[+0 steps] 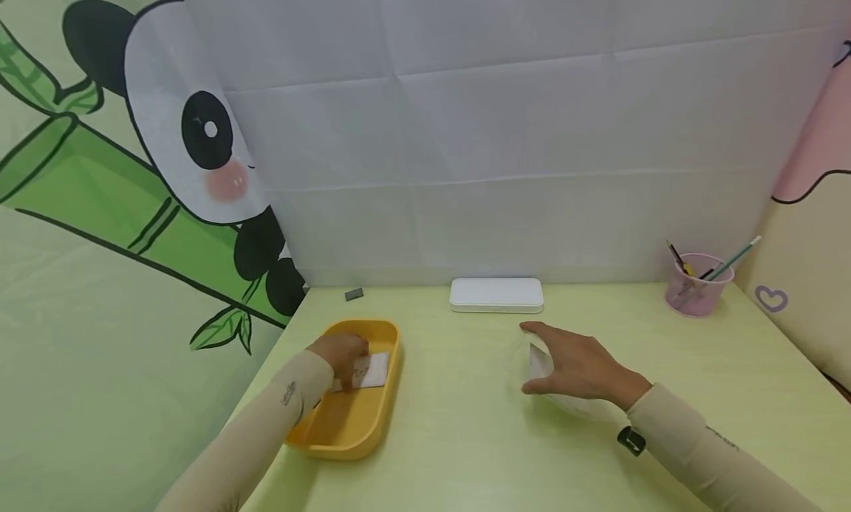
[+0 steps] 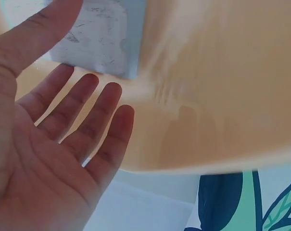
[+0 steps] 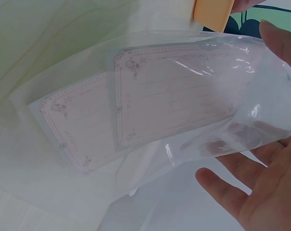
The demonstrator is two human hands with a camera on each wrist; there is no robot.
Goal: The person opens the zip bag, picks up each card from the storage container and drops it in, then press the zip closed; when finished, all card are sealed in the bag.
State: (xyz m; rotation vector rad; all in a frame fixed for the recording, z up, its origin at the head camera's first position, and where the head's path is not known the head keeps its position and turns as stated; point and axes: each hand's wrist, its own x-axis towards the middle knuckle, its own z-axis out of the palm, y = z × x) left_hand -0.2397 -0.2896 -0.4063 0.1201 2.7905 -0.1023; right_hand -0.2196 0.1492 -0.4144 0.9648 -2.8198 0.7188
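Note:
My left hand point(image 1: 342, 353) is down inside a yellow tray point(image 1: 339, 451), over a small flat white card point(image 1: 374, 370) with faint print. In the left wrist view, the thumb lies across the card point(image 2: 99, 43) while the other fingers stretch out near its edge. My right hand point(image 1: 581, 364) holds a clear plastic bag point(image 1: 575, 405), thumb and fingers spread around it. Through the film of the bag point(image 3: 183, 149), two overlapping pale cards point(image 3: 179, 96) with ornate borders show in the right wrist view. Some right fingertips sit behind the film.
A white flat case point(image 1: 496, 295) lies at the back of the table. To its left is a small dark grey block point(image 1: 354, 294). The back right corner has a pink cup point(image 1: 698, 287) with pencils. A printed panda cloth point(image 1: 179, 150) hangs at the left.

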